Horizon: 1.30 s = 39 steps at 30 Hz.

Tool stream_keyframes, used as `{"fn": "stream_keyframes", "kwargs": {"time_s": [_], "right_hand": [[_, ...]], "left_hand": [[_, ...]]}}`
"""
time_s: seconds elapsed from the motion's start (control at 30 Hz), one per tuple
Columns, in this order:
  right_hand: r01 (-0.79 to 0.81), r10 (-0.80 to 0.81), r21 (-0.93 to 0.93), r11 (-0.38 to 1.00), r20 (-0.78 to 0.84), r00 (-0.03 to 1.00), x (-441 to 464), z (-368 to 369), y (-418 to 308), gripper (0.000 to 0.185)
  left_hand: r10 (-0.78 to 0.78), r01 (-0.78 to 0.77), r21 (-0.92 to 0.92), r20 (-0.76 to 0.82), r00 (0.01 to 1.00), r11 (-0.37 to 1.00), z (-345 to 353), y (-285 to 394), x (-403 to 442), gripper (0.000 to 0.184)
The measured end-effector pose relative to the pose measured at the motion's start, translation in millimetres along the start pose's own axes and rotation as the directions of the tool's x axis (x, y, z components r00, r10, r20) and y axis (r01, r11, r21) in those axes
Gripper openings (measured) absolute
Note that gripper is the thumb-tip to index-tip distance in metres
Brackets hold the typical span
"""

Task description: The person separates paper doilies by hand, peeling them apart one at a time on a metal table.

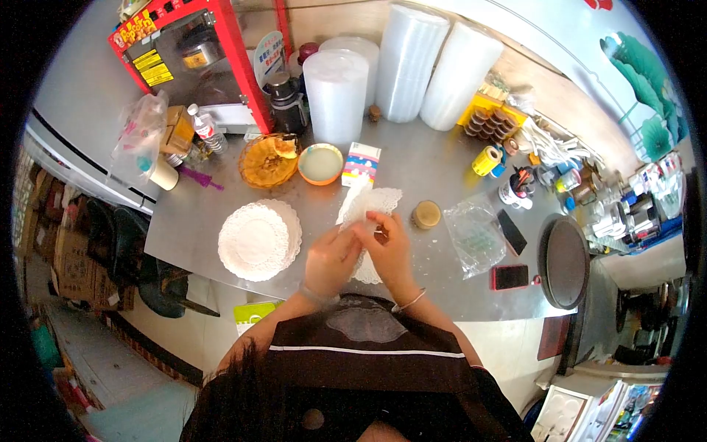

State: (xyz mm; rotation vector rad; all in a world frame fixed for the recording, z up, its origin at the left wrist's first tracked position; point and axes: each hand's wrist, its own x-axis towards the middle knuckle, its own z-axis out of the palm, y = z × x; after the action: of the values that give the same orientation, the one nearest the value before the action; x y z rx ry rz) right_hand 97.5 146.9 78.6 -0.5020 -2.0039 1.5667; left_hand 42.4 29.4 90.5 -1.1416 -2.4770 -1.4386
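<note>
While our left hand [331,259] and right hand [390,249] both pinch the lacy paper [384,200] above the desk [431,163], grip closed on it, we judge it light, limp and tearable, best held inside its perforated edge.

Back left: a red-framed popcorn machine [237,62], with a dark flask [287,107] at its right.
Back middle: tall, pale plastic-looking rolls [412,62] standing upright.
Left side: a clear water bottle [209,132] with a red-and-white label.
Mid-table: a woven basket [265,179] beside an orange-rimmed bowl [319,182], then a pink, white and blue carton [361,165].
Right side: a clear plastic bag [471,236], a red-edged phone [509,277] and a dark round disc [565,261].
Right wall: green leaf artwork [637,81].
</note>
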Motion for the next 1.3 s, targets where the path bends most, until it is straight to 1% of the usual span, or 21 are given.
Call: {"fn": "stream_keyframes", "kwargs": {"time_s": [0.07,0.17,0.2,0.27,0.3,0.4,0.47,0.5,0.57,0.6,0.7,0.77,0.8,0.87,0.9,1.0,1.1,1.2,1.23,1.27,1.3], "right_hand": [[-0.083,0.087,0.124,0.989,-0.03,0.996,2.6,-2.0,16.1,0.025],[-0.011,0.021,0.115,0.993,-0.085,0.996,5.3,-8.4,3.1,0.021],[0.059,-0.061,-0.038,0.998,-0.05,0.997,6.3,-12.4,-0.1,0.019],[0.211,-0.203,-0.324,0.922,0.059,0.977,7.6,-18.8,-3.8,0.015],[0.193,-0.187,-0.28,0.94,0.047,0.981,7.4,-18.2,-2.3,0.013],[0.109,-0.106,-0.152,0.982,0.027,0.994,7.0,-13.4,3.2,0.011],[0.011,-0.008,-0.079,0.997,0.035,0.999,6.7,-9.5,3.2,0.013],[0.042,-0.038,-0.156,0.987,0.031,0.999,6.7,-8.5,1.9,0.014],[0.098,-0.095,-0.309,0.946,0.025,0.995,5.9,-8.5,-1.7,0.018],[0.09,-0.092,-0.286,0.954,0.006,0.996,6.1,-8.5,3.6,0.018],[0.053,-0.062,-0.223,0.973,-0.033,0.998,8.3,-10.1,26.7,0.02],[0.005,-0.012,-0.196,0.981,-0.037,0.999,11.4,-20.7,32.8,0.02],[-0.01,0.0,-0.221,0.975,-0.044,0.999,12.2,-23.9,33.6,0.02],[-0.042,0.027,-0.271,0.962,-0.058,0.998,14.4,-30.1,34.9,0.02],[-0.036,0.022,-0.272,0.962,-0.055,0.998,15.2,-32.9,34.1,0.019],[-0.026,0.015,-0.269,0.963,-0.04,0.999,16.1,-37.1,27.4,0.018],[-0.033,0.027,-0.267,0.963,-0.029,0.999,16.2,-37.8,24.4,0.017],[-0.035,0.028,-0.27,0.962,-0.03,0.999,15.2,-37.9,24.9,0.018],[-0.043,0.035,-0.27,0.962,-0.037,0.999,15.2,-37.9,23.7,0.019],[-0.051,0.041,-0.27,0.961,-0.044,0.998,15.2,-37.9,23.1,0.02],[-0.048,0.036,-0.258,0.965,-0.052,0.998,15.2,-37.6,23.3,0.02]], "left_hand": [[0.079,-0.079,-0.033,-0.01,0.997,0.996,5.3,-1.1,-1.2,0.028],[0.154,-0.154,-0.046,0.001,0.988,0.987,7.8,-4.9,-3.9,0.034],[0.172,-0.171,-0.045,0.01,0.985,0.984,8.0,-6.4,-5.0,0.036],[0.105,-0.105,-0.009,0.031,0.994,0.994,10.6,-11.2,-8.7,0.038],[0.072,-0.072,0.01,0.04,0.997,0.997,11.0,-12.7,-9.6,0.04],[0.168,-0.202,0.31,0.131,0.977,0.929,8.4,-14.0,-9.6,0.044],[0.157,-0.252,0.401,0.254,0.954,0.881,5.7,-11.4,-8.7,0.047],[0.147,-0.281,0.439,0.314,0.938,0.853,5.4,-10.4,-8.3,0.048],[0.21,-0.343,0.456,0.316,0.925,0.821,10.2,-14.2,-9.4,0.047],[0.243,-0.374,0.464,0.317,0.917,0.803,12.3,-15.3,-9.5,0.047],[0.302,-0.418,0.412,0.318,0.899,0.81,14.7,-12.9,-8.5,0.026],[0.348,-0.411,0.347,0.229,0.909,0.843,13.1,-4.6,-8.4,0.022],[0.368,-0.41,0.312,0.185,0.911,0.857,11.8,-0.7,-9.5,0.02],[0.342,-0.359,0.257,0.11,0.933,0.897,6.9,-0.4,-13.9,0.016],[0.324,-0.332,0.228,0.074,0.943,0.915,4.3,-1.9,-15.4,0.013],[0.187,-0.177,0.131,-0.067,0.98,0.975,7.5,-14.8,-18.5,0.009],[0.027,-0.03,-0.031,-0.099,0.995,0.999,8.8,-22.1,-19.4,0.01],[-0.076,0.06,-0.154,-0.099,0.992,0.986,12.6,-30.8,-20.1,0.014],[-0.255,0.223,-0.282,-0.083,0.963,0.933,13.5,-33.1,-19.4,0.018],[-0.422,0.371,-0.4,-0.044,0.905,0.838,14.3,-35.3,-18.4,0.023],[-0.571,0.5,-0.504,0.018,0.821,0.704,15.6,-38.6,-18.0,0.027]]}}
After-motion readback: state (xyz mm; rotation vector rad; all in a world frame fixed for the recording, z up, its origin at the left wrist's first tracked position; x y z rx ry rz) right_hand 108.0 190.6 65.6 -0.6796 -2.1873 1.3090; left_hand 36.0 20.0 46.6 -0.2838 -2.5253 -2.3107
